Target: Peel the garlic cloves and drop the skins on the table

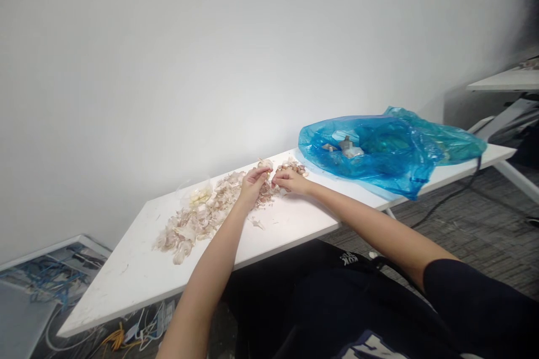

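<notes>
My left hand (254, 180) is closed in a pinch around a small pale garlic clove (268, 174), partly covered by the fingers. Close beside it, my right hand (293, 181) has its fingertips pressed together near the clove; whatever they grip is too small to make out. A garlic bulb (264, 163) shows just behind my left fingers. Loose garlic cloves (297, 166) lie past my right hand. A wide heap of papery garlic skins (189, 230) spreads to the left, with a clear bag (202, 193) of pale peeled cloves at its back edge.
On the right of the white table (135, 269) lies an open blue plastic bag (379, 162) with garlic bulbs (349, 147) inside. A wall (210, 67) stands directly behind. Tangled cables (118, 339) sit on the floor at lower left, and a black cable (450, 196) hangs at right.
</notes>
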### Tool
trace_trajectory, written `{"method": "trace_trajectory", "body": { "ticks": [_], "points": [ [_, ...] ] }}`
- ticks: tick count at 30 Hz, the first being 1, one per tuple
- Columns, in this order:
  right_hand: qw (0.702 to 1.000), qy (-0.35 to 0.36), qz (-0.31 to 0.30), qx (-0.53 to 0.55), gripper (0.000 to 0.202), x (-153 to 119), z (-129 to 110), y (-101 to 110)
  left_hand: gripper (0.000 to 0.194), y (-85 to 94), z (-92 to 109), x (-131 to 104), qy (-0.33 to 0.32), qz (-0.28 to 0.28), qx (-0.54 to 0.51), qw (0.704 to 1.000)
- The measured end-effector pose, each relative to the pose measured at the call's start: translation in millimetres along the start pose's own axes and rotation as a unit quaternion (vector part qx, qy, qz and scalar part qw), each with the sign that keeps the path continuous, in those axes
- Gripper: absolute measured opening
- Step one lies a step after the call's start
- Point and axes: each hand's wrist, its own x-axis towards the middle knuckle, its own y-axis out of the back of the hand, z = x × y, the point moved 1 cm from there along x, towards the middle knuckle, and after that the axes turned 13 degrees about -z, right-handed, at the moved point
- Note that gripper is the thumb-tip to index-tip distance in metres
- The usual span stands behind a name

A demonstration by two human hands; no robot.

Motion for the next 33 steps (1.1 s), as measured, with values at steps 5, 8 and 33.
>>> {"method": "trace_trajectory", "body": {
  "ticks": [5,8,33],
  "points": [
    [0.996,-0.018,-0.006,0.089,0.041,2,2,-3,0.038,-0.7,-1,0,0.014,0.004,-0.029,0.999],
    [0.998,-0.011,0.001,0.057,0.040,3,3,-3,0.039,0.5,-3,1,0.017,0.006,-0.038,0.999],
    [0.939,0.058,0.092,-0.327,0.028,-1,-12,-7,0.040,0.4,-3,4,0.027,0.045,-0.078,0.996]
  ]
}}
